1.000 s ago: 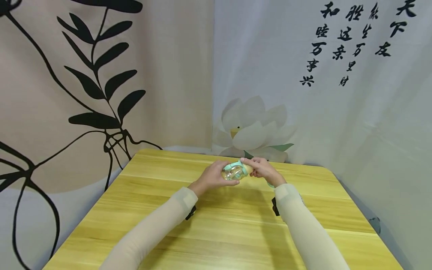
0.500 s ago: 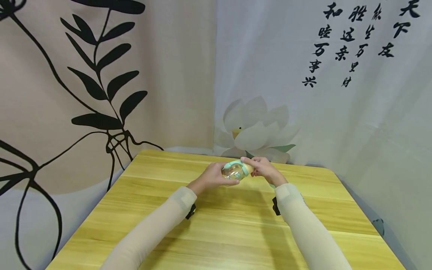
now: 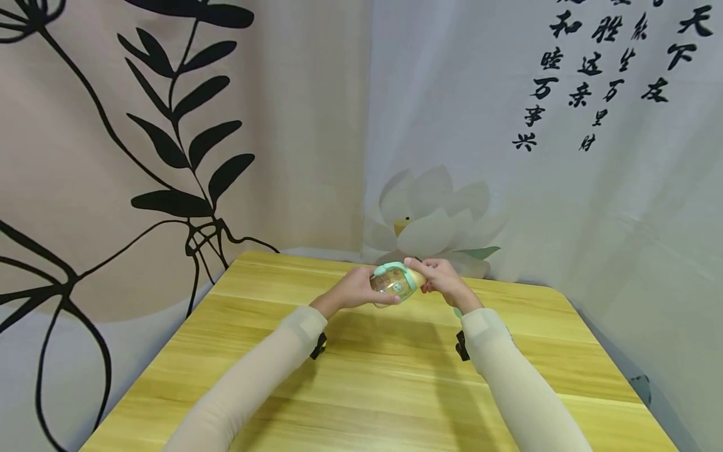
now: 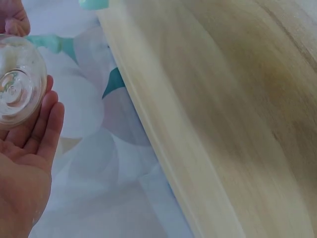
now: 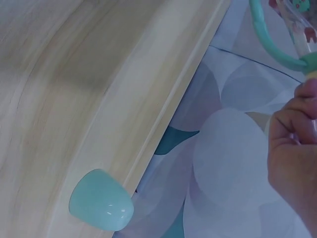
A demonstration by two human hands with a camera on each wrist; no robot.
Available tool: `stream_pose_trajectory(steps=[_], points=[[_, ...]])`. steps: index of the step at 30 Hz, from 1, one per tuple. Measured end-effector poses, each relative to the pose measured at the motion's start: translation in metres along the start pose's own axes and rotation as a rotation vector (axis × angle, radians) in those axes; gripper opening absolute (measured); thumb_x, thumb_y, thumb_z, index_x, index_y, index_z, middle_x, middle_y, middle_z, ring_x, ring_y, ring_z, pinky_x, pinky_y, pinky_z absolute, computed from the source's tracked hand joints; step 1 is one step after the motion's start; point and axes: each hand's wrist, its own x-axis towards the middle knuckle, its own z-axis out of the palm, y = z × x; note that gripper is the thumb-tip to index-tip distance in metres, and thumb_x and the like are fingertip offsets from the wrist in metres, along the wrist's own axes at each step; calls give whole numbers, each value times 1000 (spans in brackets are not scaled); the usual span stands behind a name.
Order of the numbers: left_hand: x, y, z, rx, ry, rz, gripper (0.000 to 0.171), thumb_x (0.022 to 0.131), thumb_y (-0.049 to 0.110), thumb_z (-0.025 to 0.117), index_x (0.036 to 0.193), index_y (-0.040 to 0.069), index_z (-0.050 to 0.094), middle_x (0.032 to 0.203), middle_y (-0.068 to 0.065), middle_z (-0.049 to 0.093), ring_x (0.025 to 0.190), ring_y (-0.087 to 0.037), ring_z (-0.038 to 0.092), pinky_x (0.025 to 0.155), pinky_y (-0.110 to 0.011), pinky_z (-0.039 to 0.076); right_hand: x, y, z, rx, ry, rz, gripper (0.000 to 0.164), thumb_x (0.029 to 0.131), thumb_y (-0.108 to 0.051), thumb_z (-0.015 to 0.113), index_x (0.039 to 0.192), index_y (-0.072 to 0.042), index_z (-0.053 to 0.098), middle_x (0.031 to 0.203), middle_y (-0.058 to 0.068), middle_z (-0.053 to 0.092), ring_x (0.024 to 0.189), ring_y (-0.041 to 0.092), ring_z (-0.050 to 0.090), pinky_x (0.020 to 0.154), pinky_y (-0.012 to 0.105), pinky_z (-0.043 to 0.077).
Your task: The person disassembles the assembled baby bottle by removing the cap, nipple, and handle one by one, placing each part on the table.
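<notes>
A clear baby bottle (image 3: 390, 282) with mint-green handles (image 5: 266, 39) lies tilted sideways between both hands, above the far edge of the table. My left hand (image 3: 356, 290) grips its body, and the round transparent base (image 4: 17, 89) faces the left wrist camera. At the other end, my right hand (image 3: 446, 280) pinches the pale yellow top, its fingers (image 5: 297, 116) curled just below the green collar (image 5: 311, 63). The top is mostly hidden by those fingers. A mint-green dome cap (image 5: 100, 200) rests on the table below the right hand, partly hidden by the right wrist in the head view.
The wooden table (image 3: 367, 376) extends from the person to its far edge, just beneath the hands. Behind it hangs a fabric backdrop (image 3: 305, 125) with printed leaves, a lotus and black characters. Dark wrist cameras (image 3: 462, 346) sit under both sleeves.
The head view has shifted slightly, so the backdrop and table sit further right and lower. Both hands keep their hold on the baby bottle, which is slightly higher against the table.
</notes>
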Motion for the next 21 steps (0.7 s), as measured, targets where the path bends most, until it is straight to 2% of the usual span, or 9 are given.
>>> stream_pose_trajectory(steps=[7, 11, 15, 21], points=[[3, 0, -5, -10, -22, 19, 59, 85, 46, 88, 118, 0, 71, 96, -2, 75, 80, -17, 70, 69, -32, 60, -4, -6, 1, 1, 21, -31, 47, 99, -49, 72, 77, -10, 62, 68, -1, 60, 57, 13, 52, 59, 26, 51], [3, -2, -5, -36, -34, 29, 49, 86, 43, 87, 114, 6, 73, 95, -1, 76, 78, -15, 68, 69, -35, 59, -6, -7, 3, -6, 14, -43, 45, 101, -47, 71, 77, -10, 61, 68, -2, 60, 58, 13, 53, 59, 26, 50], [1, -3, -5, -85, -66, 54, 39, 89, 41, 85, 111, 11, 73, 95, -1, 77, 76, -13, 65, 70, -39, 58, -10, -7, 3, -16, 17, -53, 45, 101, -46, 72, 76, -11, 58, 69, -2, 58, 58, 13, 52, 61, 27, 51], [-5, 2, -9, -222, -163, 80, 40, 93, 39, 81, 119, 10, 71, 101, -5, 77, 84, -16, 70, 74, -32, 57, -23, -15, 5, -56, 23, -108, 39, 101, -42, 71, 86, -8, 61, 80, 0, 58, 64, 19, 52, 68, 30, 55]])
